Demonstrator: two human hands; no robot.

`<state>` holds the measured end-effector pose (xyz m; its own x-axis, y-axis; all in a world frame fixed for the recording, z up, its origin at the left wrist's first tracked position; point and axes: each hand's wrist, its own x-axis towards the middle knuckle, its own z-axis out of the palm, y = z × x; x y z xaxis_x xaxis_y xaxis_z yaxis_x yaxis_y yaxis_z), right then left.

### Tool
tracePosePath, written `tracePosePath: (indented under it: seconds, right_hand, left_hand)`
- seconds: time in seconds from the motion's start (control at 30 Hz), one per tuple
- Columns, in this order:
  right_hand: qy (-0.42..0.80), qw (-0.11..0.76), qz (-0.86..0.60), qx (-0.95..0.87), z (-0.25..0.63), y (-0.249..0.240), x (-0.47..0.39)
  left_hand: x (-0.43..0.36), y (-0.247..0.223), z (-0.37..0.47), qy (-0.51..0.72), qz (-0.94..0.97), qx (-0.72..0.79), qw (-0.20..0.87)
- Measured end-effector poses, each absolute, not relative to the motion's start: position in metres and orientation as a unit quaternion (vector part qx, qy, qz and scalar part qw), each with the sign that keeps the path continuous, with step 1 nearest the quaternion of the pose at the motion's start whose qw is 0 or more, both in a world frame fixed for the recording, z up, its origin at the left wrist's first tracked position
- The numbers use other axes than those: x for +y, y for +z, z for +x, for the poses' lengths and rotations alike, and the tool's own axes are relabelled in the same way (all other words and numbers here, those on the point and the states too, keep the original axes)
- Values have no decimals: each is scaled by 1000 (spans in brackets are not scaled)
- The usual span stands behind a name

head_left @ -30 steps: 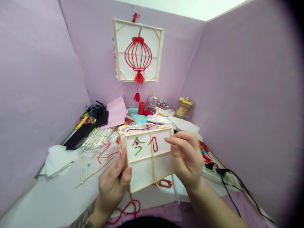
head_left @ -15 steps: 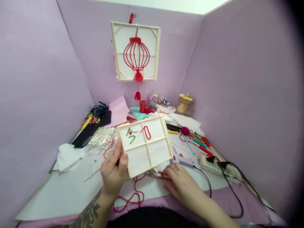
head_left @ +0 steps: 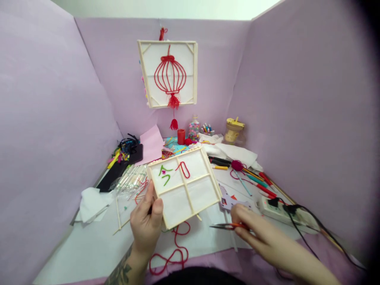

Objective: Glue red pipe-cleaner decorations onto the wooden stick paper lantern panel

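Note:
My left hand (head_left: pixel 148 217) is closed on the lower left edge of a square wooden-stick frame (head_left: pixel 160 190), holding it up tilted. Its white backing is split into four panes. Green strokes with a small pink bit (head_left: pixel 165 175) sit in the upper left pane; a red cord shape (head_left: pixel 184 170) sits in the upper right. To the right of the frame, my right hand (head_left: pixel 249 223) grips orange-handled needle-nose pliers (head_left: pixel 227 226), their slim metal tips pointing left, apart from the frame. A loose red cord (head_left: pixel 169 261) lies on the table below the frame.
A lilac glue gun (head_left: pixel 230 199) lies beyond my right hand, near a power strip (head_left: pixel 282 211) with black cables. A lantern panel (head_left: pixel 169 75) hangs at the back. Bagged sticks (head_left: pixel 132 178), paper towels (head_left: pixel 92 204), pens (head_left: pixel 264 190) and a bead jar (head_left: pixel 194 130) lie around.
My right hand has lifted the pliers off the table and moved right with them, away from the frame. My left hand still holds the frame. The camera view has tipped slightly upward.

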<state>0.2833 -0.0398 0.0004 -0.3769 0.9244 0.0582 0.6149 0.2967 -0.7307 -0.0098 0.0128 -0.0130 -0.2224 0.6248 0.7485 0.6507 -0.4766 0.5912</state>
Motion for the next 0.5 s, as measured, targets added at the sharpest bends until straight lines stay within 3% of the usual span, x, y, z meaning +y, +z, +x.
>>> tracePosePath:
  seconds: [0.1,0.2,0.33,0.5]
  right_hand:
    - [441,359,-460,-682,293,18,-43]
    - [496,416,-434,-626,277,35,-30]
    - [600,416,-416,-542,244,58,-1]
    - [718,340,-418,-441,227,84,12]
  left_hand:
    - [11,-11,-8,-585,-633,-507,22]
    - [8,-9,-8,-575,-649,-497,25]
    - [6,-9,-10,-561,-667,-489,35]
    - [3,-13,-10,-558,-679,-475,51]
